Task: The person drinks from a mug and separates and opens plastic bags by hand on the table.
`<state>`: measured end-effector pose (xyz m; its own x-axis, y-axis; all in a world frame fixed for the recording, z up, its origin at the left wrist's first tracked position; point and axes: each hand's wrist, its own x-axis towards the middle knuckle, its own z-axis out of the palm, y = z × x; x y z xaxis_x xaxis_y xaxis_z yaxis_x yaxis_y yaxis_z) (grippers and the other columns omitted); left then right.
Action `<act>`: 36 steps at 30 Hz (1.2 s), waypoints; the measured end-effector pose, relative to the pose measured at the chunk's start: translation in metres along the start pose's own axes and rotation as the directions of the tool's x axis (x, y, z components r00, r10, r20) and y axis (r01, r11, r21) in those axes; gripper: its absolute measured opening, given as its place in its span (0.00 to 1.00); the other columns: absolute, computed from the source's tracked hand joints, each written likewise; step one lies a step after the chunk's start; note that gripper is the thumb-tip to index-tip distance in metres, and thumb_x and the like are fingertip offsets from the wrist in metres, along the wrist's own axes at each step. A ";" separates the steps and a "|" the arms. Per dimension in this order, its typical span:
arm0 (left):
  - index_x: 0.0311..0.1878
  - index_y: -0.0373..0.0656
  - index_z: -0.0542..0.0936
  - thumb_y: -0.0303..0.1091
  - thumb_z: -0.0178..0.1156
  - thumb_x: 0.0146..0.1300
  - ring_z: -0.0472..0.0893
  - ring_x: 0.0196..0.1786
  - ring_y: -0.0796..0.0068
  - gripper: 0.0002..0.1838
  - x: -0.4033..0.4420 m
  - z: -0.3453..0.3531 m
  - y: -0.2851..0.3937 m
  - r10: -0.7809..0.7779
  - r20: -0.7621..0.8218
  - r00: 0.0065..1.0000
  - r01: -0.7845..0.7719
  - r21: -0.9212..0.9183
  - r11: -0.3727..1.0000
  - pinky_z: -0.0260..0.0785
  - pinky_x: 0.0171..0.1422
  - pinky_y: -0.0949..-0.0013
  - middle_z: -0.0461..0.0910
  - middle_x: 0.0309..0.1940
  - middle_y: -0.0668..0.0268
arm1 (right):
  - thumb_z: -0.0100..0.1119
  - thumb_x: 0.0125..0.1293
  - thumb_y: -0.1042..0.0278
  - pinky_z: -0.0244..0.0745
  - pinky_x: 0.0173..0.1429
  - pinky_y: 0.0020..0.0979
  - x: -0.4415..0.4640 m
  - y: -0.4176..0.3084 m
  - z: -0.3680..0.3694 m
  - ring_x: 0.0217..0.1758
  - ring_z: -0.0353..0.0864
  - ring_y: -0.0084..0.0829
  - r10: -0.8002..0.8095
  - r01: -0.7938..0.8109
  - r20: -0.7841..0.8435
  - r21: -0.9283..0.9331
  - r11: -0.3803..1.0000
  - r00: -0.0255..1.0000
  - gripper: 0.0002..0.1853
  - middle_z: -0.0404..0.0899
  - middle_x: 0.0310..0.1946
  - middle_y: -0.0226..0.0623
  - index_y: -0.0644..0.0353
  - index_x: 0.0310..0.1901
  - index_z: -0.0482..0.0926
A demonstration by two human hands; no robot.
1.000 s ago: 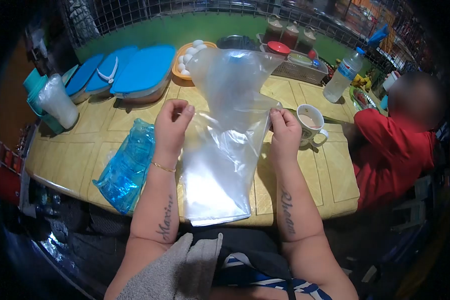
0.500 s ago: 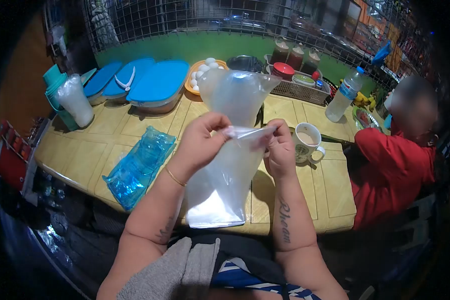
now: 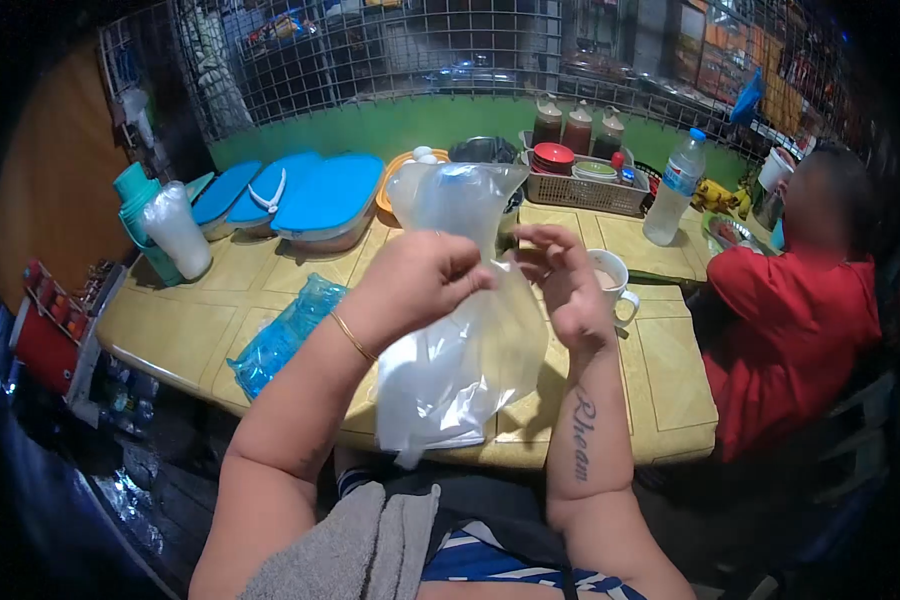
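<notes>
My left hand point(image 3: 432, 280) is closed, pinching the upper part of a clear plastic bag point(image 3: 515, 335) that hangs down beside it. My right hand point(image 3: 565, 285) is open, fingers spread and curved, just right of the bag. Below, near the table's front edge, lie more clear plastic bags point(image 3: 425, 400) in a flat pile. Behind my hands stands a puffed-out clear plastic bag point(image 3: 460, 205); its contents cannot be made out. A white mug point(image 3: 610, 275) with a milky brown drink is close to my right hand. A blue plastic pack point(image 3: 275, 340) lies beyond my left forearm.
Blue-lidded tubs point(image 3: 330, 195) and a teal jug point(image 3: 140, 205) stand at the table's left. Behind are eggs point(image 3: 422, 153) and a basket point(image 3: 580, 190) with sauce bottles. A water bottle point(image 3: 675, 190) stands right, near a person in red point(image 3: 795, 300).
My hands have moved apart: the right has let go of the bag edge and opened, while the left keeps its pinch. The bag below has swung out to the right.
</notes>
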<state>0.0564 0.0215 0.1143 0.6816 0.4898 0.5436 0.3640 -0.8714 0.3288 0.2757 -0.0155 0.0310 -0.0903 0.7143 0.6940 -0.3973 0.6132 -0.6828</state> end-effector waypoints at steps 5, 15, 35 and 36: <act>0.32 0.35 0.80 0.38 0.67 0.65 0.73 0.23 0.73 0.14 -0.008 0.016 -0.004 -0.249 0.053 0.967 0.255 -0.207 0.945 0.67 0.31 0.67 0.73 0.18 0.61 | 0.69 0.64 0.71 0.72 0.44 0.19 -0.009 0.013 0.011 0.41 0.79 0.18 0.200 -0.207 -0.201 -0.014 0.978 0.959 0.13 0.82 0.38 0.27 0.63 0.48 0.81; 0.38 0.39 0.79 0.48 0.59 0.71 0.77 0.36 0.74 0.19 -0.005 0.021 -0.006 -0.209 -0.087 0.974 0.022 -0.881 0.472 0.71 0.45 0.72 0.78 0.29 0.69 | 0.64 0.61 0.79 0.73 0.42 0.25 -0.005 0.021 0.019 0.34 0.77 0.24 0.125 -0.045 -0.146 0.461 0.886 0.981 0.12 0.78 0.31 0.31 0.56 0.29 0.70; 0.58 0.39 0.76 0.27 0.60 0.68 0.84 0.47 0.66 0.16 0.057 -0.017 -0.096 -0.163 0.005 0.987 -0.030 -0.977 -0.209 0.81 0.53 0.64 0.82 0.47 0.61 | 0.47 0.75 0.74 0.80 0.56 0.50 0.111 0.018 -0.011 0.60 0.79 0.48 0.249 -0.004 -0.264 0.679 0.734 0.932 0.28 0.69 0.65 0.49 0.40 0.73 0.55; 0.57 0.39 0.77 0.27 0.59 0.69 0.84 0.44 0.68 0.14 0.055 -0.005 -0.118 -0.238 0.044 0.970 -0.014 -0.971 -0.237 0.81 0.50 0.66 0.82 0.45 0.61 | 0.46 0.76 0.72 0.80 0.54 0.48 0.112 0.020 -0.012 0.59 0.80 0.47 0.266 -0.016 -0.285 0.655 0.756 0.921 0.28 0.69 0.64 0.49 0.39 0.73 0.55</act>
<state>0.0479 0.1512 0.1087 0.6027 0.6815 0.4151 -0.7125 0.2254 0.6645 0.2689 0.0806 0.0921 0.0714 0.9170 0.3924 -0.8969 0.2312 -0.3770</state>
